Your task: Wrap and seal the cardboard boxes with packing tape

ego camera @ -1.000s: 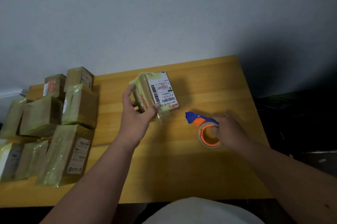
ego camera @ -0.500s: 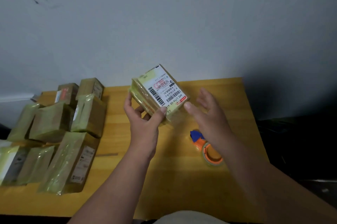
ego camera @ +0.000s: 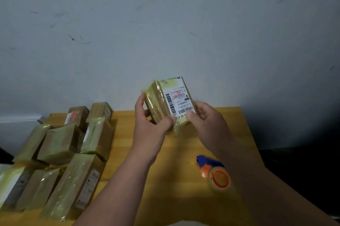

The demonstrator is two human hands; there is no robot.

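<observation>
A small cardboard box, wrapped in yellowish tape and bearing a white barcode label, is held up in the air above the far part of the table. My left hand grips its left side and lower edge, thumb on the front. My right hand grips the lower right corner, thumb pressed on the label. The tape dispenser, blue with an orange roll, lies on the wooden table below my right forearm, in neither hand.
Several taped cardboard boxes are piled on the left part of the table, reaching its front edge. A grey wall rises right behind the table. Right of the table lies dark floor.
My right hand left the tape dispenser on the table and rose to grip the box's lower right corner. The box was lifted higher and tilted.
</observation>
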